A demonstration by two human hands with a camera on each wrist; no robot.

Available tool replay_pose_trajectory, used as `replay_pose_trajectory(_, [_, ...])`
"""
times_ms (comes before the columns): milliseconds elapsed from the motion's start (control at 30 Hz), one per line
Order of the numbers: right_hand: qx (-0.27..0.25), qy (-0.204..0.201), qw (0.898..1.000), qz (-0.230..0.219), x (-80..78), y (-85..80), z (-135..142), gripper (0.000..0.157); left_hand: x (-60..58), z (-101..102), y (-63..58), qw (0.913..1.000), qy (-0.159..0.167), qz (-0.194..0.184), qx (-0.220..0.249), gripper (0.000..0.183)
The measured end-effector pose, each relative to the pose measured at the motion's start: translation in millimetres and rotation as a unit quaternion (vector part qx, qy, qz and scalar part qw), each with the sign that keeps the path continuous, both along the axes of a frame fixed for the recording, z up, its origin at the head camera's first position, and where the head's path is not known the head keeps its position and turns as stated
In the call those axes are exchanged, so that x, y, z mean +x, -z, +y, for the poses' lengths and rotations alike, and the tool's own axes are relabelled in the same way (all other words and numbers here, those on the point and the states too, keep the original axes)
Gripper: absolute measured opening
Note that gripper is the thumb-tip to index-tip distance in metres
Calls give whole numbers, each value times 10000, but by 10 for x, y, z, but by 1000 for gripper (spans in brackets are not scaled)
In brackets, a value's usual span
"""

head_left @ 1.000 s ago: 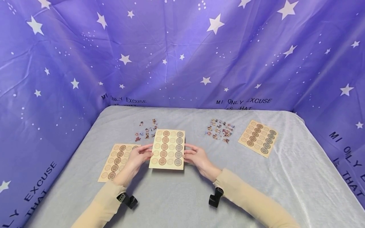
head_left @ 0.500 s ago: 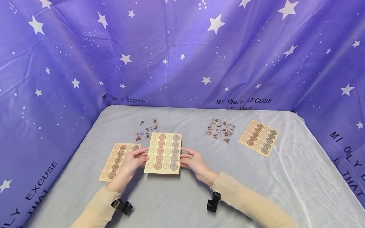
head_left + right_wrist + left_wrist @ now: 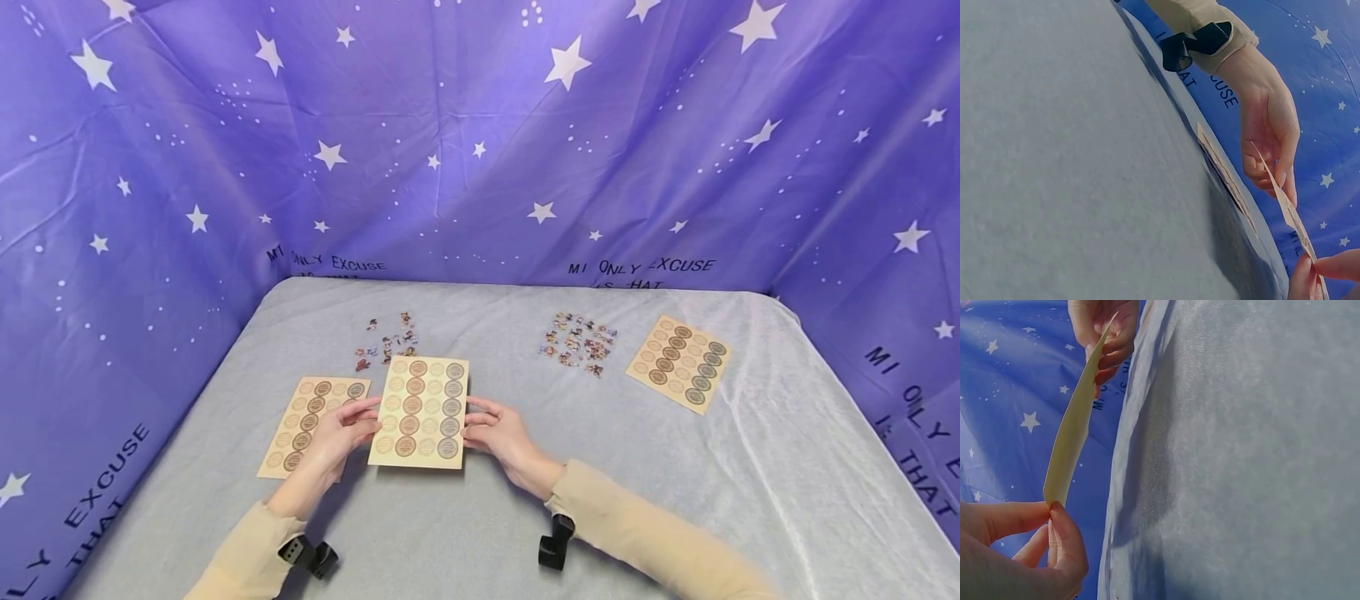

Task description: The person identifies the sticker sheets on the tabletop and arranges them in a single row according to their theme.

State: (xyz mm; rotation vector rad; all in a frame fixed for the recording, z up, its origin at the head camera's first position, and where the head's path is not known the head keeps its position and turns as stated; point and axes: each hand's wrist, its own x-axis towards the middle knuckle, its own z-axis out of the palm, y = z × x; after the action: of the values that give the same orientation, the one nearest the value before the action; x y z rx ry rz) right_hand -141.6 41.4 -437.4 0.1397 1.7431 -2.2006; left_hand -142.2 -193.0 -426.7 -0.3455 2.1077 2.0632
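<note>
A cream sheet of round stickers [image 3: 417, 412], with rows of brown, pale and grey circles, is held up above the table between both hands. My left hand [image 3: 330, 437] pinches its left edge between thumb and fingers. On the opposite edge, my right hand [image 3: 506, 437] pinches it the same way. Seen edge-on in the left wrist view, the sheet [image 3: 1074, 428] bows slightly and stands apart from the cloth. Below and beside my left hand lies a second sticker sheet [image 3: 288, 429], partly covered by that hand.
A third round-sticker sheet [image 3: 678, 364] lies at the right on the grey cloth-covered table [image 3: 675, 492]. Two clear sheets of small cartoon stickers, one at right [image 3: 577, 343] and one at left [image 3: 386, 337], lie toward the back. A purple starry curtain [image 3: 480, 167] surrounds the table.
Both hands have moved the held sticker sheet left and toward the person. More of the left cartoon stickers was visible at first, and the other sheets stay in place.
</note>
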Motion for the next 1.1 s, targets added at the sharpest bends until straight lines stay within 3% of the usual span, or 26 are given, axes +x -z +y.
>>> replay_pose_trajectory(133, [-32, -52, 10000, 19, 24, 6, -29, 56, 30, -27, -8, 10000, -55, -7, 73, 48])
replay_pose_trajectory(433, [-6, -49, 10000, 15, 57, 29, -116, 56, 41, -121, 31, 9975, 83, -200, -666, 46])
replay_pose_trajectory(1100, [-58, -86, 9999, -26, 79, 162, -266, 55, 63, -269, 79, 9955, 307, -297, -842, 47])
